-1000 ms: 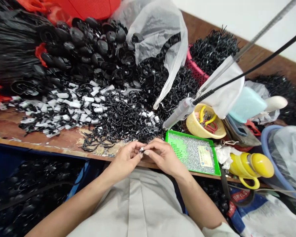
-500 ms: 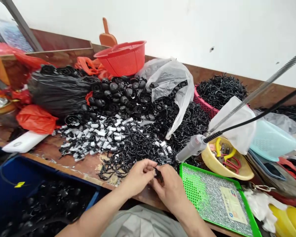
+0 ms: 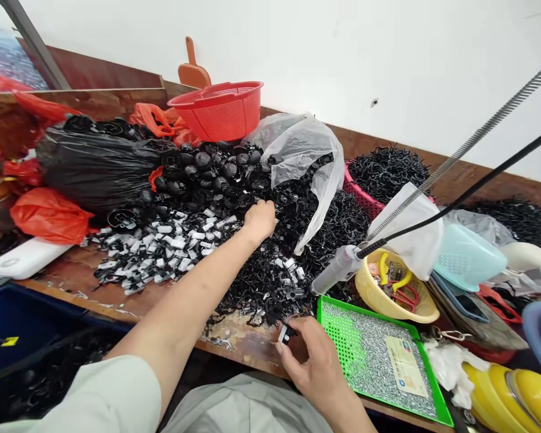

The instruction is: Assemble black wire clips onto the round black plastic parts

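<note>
My left hand (image 3: 260,220) reaches far across the bench to the heap of round black plastic housings (image 3: 220,171). Its fingers point away and are hidden behind the hand, so what they touch does not show. Close to the bench's front edge, my right hand (image 3: 313,355) pinches a small black-and-white plastic part (image 3: 287,332) between thumb and index finger. Under my left forearm spreads a pile of small white-and-black pieces (image 3: 162,246). Thin black plastic pieces (image 3: 252,282) lie heaped to its right.
A grey electric screwdriver (image 3: 336,270) hangs from a spring beside the green tray (image 3: 322,310) of small screws. Behind that stands a yellow bowl (image 3: 365,288) with pliers. A red basket (image 3: 216,111) and clear plastic bag (image 3: 304,141) are at the back. The blue bin (image 3: 31,319) is lower left.
My left hand has left my right hand and stretched forward to the black housings. My right hand stays near the front edge, the small part now visible in its pinch. The view has shifted slightly.
</note>
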Action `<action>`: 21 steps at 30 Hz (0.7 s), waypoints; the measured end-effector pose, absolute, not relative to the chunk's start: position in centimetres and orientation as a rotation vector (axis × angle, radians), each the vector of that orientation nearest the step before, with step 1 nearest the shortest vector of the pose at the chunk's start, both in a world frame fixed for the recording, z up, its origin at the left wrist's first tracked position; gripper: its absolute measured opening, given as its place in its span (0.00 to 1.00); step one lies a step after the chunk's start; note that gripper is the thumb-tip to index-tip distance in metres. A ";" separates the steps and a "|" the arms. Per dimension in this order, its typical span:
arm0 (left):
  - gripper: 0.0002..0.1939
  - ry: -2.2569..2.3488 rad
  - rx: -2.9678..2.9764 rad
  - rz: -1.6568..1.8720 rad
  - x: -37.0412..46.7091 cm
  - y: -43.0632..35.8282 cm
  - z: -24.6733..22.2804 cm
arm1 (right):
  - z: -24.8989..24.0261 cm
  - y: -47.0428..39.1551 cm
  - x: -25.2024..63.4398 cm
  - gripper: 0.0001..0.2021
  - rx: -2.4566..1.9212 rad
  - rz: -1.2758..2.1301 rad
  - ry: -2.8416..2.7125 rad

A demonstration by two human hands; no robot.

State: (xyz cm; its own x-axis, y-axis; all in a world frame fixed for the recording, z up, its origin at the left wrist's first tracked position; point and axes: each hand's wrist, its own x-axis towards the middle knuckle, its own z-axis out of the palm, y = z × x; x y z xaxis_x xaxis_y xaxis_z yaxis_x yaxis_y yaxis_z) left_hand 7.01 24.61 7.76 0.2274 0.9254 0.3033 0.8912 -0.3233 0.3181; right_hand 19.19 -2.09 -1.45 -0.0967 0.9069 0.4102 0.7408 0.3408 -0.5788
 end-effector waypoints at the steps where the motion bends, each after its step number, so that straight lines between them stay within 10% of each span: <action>1: 0.14 1.796 2.384 0.653 7.3 24.8 7.8 | -1.3 -2.3 19.3 0.17 -1.437 0.300 -1.869; 13: 0.22 1.035 1.917 0.986 7.8 7.7 6.6 | 1.4 -1.3 21.4 0.12 -1.177 1.042 -0.739; 21: 0.11 0.825 0.805 0.719 2.4 3.6 3.0 | -0.3 -2.2 18.2 0.14 -1.278 1.012 -1.244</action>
